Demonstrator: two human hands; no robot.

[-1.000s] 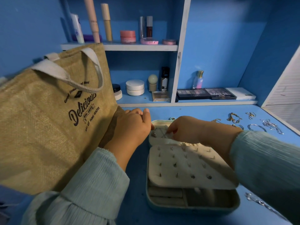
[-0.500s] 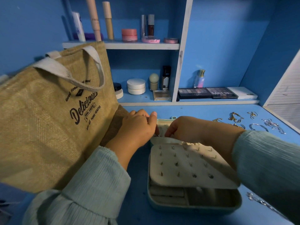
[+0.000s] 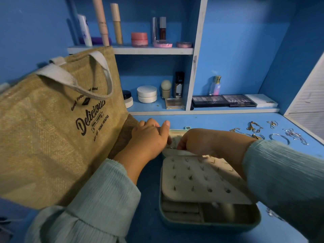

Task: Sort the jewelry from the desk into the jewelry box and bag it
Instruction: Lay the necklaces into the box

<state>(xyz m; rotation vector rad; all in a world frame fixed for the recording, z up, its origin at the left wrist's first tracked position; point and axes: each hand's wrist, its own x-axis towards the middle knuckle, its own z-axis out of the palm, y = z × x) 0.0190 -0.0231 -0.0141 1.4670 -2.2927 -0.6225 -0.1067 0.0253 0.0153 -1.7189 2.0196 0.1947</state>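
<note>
Head view: two hands (image 3: pixel 149 137) (image 3: pixel 198 141), one jewelry box (image 3: pixel 206 223), perhaps seven trinkets (image 3: pixel 278 137).

Both hands at the open jewelry box (image 3: pixel 208 223)

Left hand (image 3: pixel 149 137) and right hand (image 3: pixel 198 142) meet, fingers curled, at the box's far end; burlap bag (image 3: pixel 52 128) stands left, loose jewelry (image 3: pixel 278 135) right.

Tan bag (image 3: pixel 52 137), teal box (image 3: pixel 210 223), blue desk (image 3: pixel 210 121).
</note>
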